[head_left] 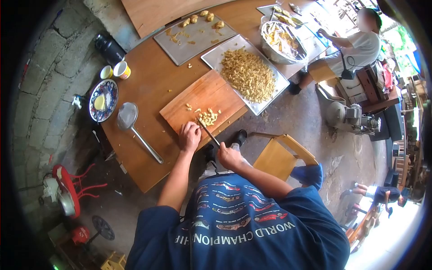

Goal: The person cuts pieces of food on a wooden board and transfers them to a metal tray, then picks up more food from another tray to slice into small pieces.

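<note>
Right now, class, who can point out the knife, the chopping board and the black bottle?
Knife [209, 132]: head view, on the blade.
Chopping board [200, 92]: head view, on its bare wood.
Black bottle [110, 49]: head view, on the side of its body.

I can pass over bare table [143, 90] between strainer [128, 116] and cutting board [202, 92]. Tray [215, 56] crowds board's far right side, possibly touching; plate [102, 101], cups [122, 70] block far left.

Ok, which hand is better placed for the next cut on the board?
Right, I'd say: the right hand grips the knife, whose blade reaches the chopped pieces. The left hand, by the blade's tip on the cutting board, seems better placed to steady.
</note>
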### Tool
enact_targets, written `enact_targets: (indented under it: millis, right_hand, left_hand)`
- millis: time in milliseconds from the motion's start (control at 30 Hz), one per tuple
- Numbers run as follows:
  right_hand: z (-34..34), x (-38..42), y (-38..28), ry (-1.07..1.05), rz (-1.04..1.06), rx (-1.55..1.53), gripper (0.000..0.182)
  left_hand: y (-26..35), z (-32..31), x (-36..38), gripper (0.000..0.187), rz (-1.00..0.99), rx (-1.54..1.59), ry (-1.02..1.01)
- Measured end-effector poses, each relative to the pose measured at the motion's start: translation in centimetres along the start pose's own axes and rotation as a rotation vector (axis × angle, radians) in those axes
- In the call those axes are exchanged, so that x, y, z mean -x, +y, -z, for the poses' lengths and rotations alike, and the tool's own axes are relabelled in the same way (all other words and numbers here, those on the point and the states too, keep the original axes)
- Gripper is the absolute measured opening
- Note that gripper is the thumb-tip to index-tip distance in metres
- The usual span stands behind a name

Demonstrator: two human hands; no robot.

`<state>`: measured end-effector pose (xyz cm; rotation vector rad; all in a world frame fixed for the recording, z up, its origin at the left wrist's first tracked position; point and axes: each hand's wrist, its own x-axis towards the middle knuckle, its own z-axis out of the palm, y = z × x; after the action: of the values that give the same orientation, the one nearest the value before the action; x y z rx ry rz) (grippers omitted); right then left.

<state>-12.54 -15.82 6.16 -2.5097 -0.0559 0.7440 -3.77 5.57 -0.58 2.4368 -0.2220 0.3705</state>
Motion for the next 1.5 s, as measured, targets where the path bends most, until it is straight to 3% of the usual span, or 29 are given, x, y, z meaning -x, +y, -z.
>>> enact_targets:
  millis: [233, 333, 667, 1100, 1233, 1500]
  right_hand:
    - [-1.6, -3.5, 0.6, -0.038, 0.052, 0.085, 0.028]
    - [-1.7, -7.1, -0.5, 0.058, 0.102, 0.099, 0.029]
    - [-0.4, -1.4, 0.0, -0.020, 0.080, 0.095, 0.028]
    - [-0.8, -4.3, 0.0, -0.012, 0.085, 0.156, 0.031]
    - [-0.4, -3.1, 0.6, -0.025, 0.068, 0.158, 0.030]
    - [0.1, -2.0, 1.8, -0.005, 0.024, 0.088, 0.030]
  left_hand:
    - [-0.1, -0.1, 0.2, 0.008, 0.024, -0.006, 0.010]
    - [-0.4, -0.4, 0.4, 0.010, 0.070, -0.008, -0.010]
    - [-0.1, -0.4, 0.6, 0.009, 0.125, 0.022, 0.030]
    - [-0.1, 0.2, 1.8, 0.009, 0.061, 0.019, 0.006]
    - [-0.3, 1.4, 1.0, 0.012, 0.065, 0.118, 0.099]
    - [-1.2, 2.0, -0.8, 0.018, 0.182, 0.080, 0.108]
